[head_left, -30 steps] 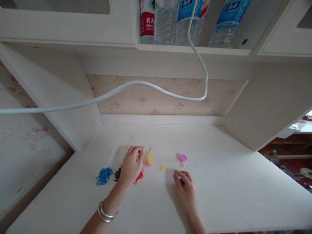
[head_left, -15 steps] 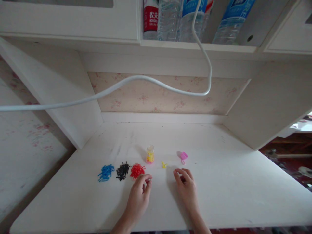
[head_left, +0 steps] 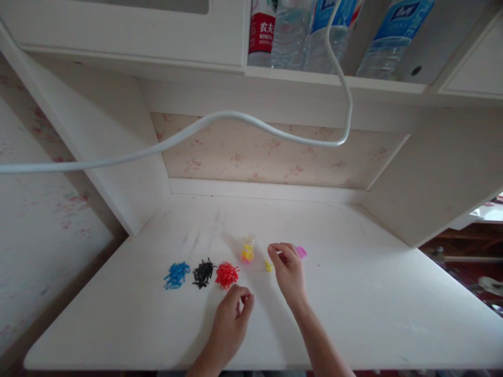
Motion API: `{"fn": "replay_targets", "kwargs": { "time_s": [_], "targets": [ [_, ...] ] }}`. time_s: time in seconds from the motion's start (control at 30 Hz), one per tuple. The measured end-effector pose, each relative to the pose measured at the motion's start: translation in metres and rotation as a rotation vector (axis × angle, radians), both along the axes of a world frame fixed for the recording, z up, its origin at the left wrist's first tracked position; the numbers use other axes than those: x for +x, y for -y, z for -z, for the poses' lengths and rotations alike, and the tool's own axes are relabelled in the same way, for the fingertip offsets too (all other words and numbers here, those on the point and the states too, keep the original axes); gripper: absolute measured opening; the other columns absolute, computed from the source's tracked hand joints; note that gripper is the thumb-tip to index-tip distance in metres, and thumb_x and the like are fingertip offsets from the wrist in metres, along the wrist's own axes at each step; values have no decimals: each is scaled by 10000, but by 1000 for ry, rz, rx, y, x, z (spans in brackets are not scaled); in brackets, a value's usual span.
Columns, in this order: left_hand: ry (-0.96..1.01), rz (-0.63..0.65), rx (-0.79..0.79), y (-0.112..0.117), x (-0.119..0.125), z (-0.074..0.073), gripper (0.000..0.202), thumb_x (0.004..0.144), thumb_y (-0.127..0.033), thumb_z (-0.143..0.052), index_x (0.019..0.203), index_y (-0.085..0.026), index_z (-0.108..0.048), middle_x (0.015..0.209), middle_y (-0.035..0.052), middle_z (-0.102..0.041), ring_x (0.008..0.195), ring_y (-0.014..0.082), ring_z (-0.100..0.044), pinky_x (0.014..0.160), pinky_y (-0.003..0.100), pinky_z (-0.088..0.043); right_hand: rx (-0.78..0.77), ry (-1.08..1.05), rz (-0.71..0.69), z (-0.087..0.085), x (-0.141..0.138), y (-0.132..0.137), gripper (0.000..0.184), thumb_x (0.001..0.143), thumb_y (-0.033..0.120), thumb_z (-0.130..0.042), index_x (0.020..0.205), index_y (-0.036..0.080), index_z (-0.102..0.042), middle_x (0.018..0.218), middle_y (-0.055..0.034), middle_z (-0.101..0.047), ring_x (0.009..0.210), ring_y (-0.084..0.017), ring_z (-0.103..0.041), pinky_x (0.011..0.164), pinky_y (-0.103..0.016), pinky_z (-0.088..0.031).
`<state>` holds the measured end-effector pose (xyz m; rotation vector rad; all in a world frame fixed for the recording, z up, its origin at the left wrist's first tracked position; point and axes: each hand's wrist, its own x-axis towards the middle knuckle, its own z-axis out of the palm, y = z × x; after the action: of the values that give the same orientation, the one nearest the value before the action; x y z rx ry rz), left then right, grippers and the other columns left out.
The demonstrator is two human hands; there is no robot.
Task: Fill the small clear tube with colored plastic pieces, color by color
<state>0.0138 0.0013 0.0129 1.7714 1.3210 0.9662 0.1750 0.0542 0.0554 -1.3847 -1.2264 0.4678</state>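
Note:
A small clear jar (head_left: 248, 249) with yellow pieces inside and a pinkish bottom stands upright on the white desk. My right hand (head_left: 287, 269) hovers just right of it, thumb and fingertips pinched beside a few loose yellow pieces (head_left: 269, 266). Whether anything tiny is in that pinch cannot be made out. Behind the hand a pink object (head_left: 301, 252) is partly hidden. My left hand (head_left: 231, 317) is curled with thumb and forefinger drawn together, in front of a pile of red strips (head_left: 227, 275); any content is too small to see.
Left of the red pile lie a pile of black strips (head_left: 203, 273) and a pile of blue strips (head_left: 176, 275). A white cable (head_left: 231, 114) crosses the view above the desk (head_left: 353, 314). Plastic bottles (head_left: 293, 36) stand on the shelf overhead.
My right hand has moved forward and left, from in front of the pink object to beside the jar and yellow pieces. My left hand stays near the red pile. The view has shifted slightly.

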Motion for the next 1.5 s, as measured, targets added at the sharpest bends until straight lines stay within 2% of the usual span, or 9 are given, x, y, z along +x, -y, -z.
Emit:
{"fn": "replay_targets", "kwargs": {
  "time_s": [0.17, 0.47, 0.77, 0.87, 1.0, 1.1, 1.23, 1.37, 1.5],
  "targets": [
    [-4, -2, -8, -1, -2, 0, 228, 909, -338, -409, 812, -196, -558, 749, 3, -556, 634, 127, -476, 604, 243, -378, 18, -23, -42, -20, -19, -31, 315, 814, 479, -567, 838, 200, -712, 886, -41, -610, 659, -110, -525, 611, -249, -433],
    [8, 4, 25, 0, -4, 0, 228, 906, -321, -407, 773, -200, -548, 732, 1, -547, 619, 125, -468, 594, 240, -366, -42, -44, -69, -10, -30, -44, 349, 778, 520, -596, 863, 215, -743, 884, -43, -599, 738, -143, -531, 653, -271, -417],
    [11, 15, 36, 0, -5, 2, 209, 901, -299, -416, 785, -199, -559, 740, 0, -553, 619, 120, -481, 597, 240, -377, -72, -81, -6, -10, -15, -40, 327, 774, 499, -602, 859, 215, -740, 921, -43, -609, 771, -153, -548, 685, -281, -421],
    [20, 15, 35, 1, -5, 3, 213, 903, -305, -419, 786, -200, -563, 745, 4, -563, 629, 122, -495, 597, 242, -381, -96, -90, 19, -2, -3, -36, 324, 780, 497, -594, 845, 207, -725, 940, -44, -618, 757, -150, -556, 667, -279, -429],
    [16, 20, 35, 1, -4, 2, 231, 906, -324, -420, 777, -201, -566, 747, 5, -574, 626, 123, -506, 601, 241, -389, -130, -41, 55, 22, 22, -26, 324, 793, 489, -573, 831, 199, -714, 930, -49, -631, 778, -163, -575, 673, -285, -443],
    [-11, 28, 55, 1, -2, 2, 220, 908, -313, -423, 789, -199, -569, 758, 10, -584, 634, 122, -518, 618, 237, -400, -159, 71, 58, 46, 42, -16, 340, 812, 471, -533, 841, 185, -716, 909, -61, -628, 785, -172, -580, 685, -294, -454],
    [-93, 37, 89, 0, 0, 5, 195, 906, -278, -419, 815, -199, -571, 773, 20, -592, 665, 129, -539, 634, 232, -414, -290, 325, 45, 71, 54, -2, 356, 842, 405, -464, 1017, 200, -697, 965, -61, -603, 722, -156, -570, 706, -305, -468],
    [-177, 47, 74, -4, 6, 4, 167, 894, -233, -417, 888, -203, -581, 857, 38, -625, 766, 145, -587, 707, 245, -443, -290, 532, 5, 75, 50, 6, 331, 841, 327, -482, 1095, 257, -681, 1013, -75, -583, 990, -224, -538, 864, -337, -428],
    [-291, 32, 52, -16, 18, -2, 152, 875, -226, -449, 905, -215, -598, 906, 31, -649, 830, 152, -611, 757, 254, -450, -265, 651, 3, 67, 44, 9, 279, 876, 326, -462, 998, 294, -711, 989, -68, -585, 981, -225, -529, 869, -343, -422]
  ]
}}
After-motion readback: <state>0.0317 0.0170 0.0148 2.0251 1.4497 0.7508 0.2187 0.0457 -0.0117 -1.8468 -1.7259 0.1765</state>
